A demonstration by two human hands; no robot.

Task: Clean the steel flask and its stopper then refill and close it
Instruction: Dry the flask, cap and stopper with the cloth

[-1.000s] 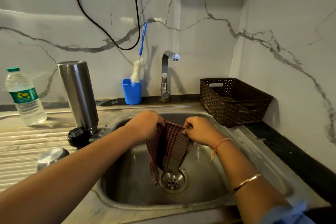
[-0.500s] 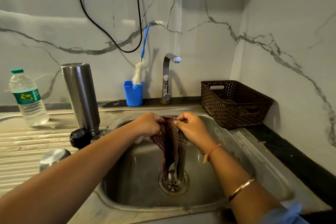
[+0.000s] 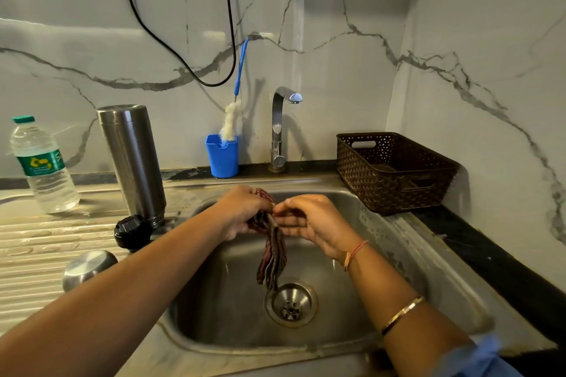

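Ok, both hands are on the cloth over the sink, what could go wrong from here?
The flask stands upright at the sink rim, close to the left forearm; an arm sweep could tip it.
The stopper lies beside it and might get nudged into the sink.
The cloth, gripped by left hand and right hand, hangs just above the drain; dropped, it could cover it.

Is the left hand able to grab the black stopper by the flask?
Probably yes, once the left hand drops the cloth it grips: nothing stands between it and the black stopper.
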